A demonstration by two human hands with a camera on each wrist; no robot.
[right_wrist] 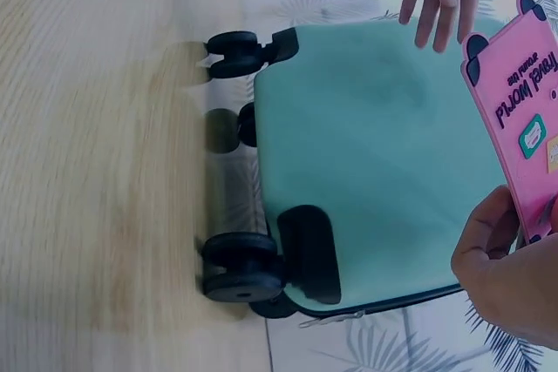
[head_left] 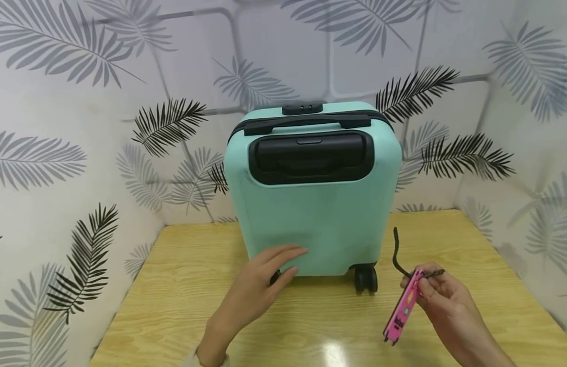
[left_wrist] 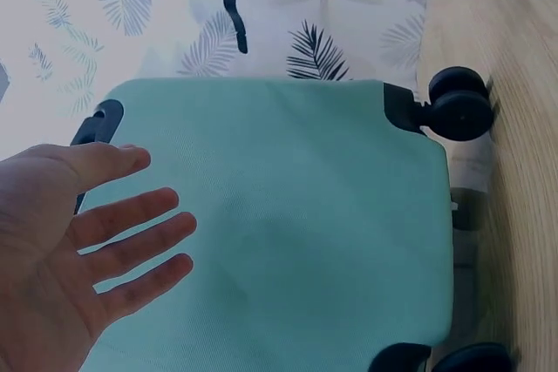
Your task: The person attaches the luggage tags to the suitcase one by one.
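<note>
A mint-green suitcase [head_left: 311,219] stands upright on its wheels, with a black carry handle [head_left: 306,122] and a recessed black pull handle on the side facing me. My right hand [head_left: 448,300] pinches a pink luggage tag [right_wrist: 523,111] printed with "Travel around the World", right of the suitcase. From the tag's upper end a black strap [head_left: 396,252] sticks out loose. In front of the suitcase's lower left my left hand [head_left: 258,280] is held with fingers extended, holding nothing. Its spread fingers [left_wrist: 131,250] show before the green shell in the left wrist view; contact cannot be made out.
Under the suitcase is a light wooden table [head_left: 182,285]. Behind it rises a pale wall [head_left: 283,46] patterned with grey and black leaves. One black caster wheel [head_left: 366,279] shows at the suitcase's lower right. A black combination lock [head_left: 302,108] sits on its top edge.
</note>
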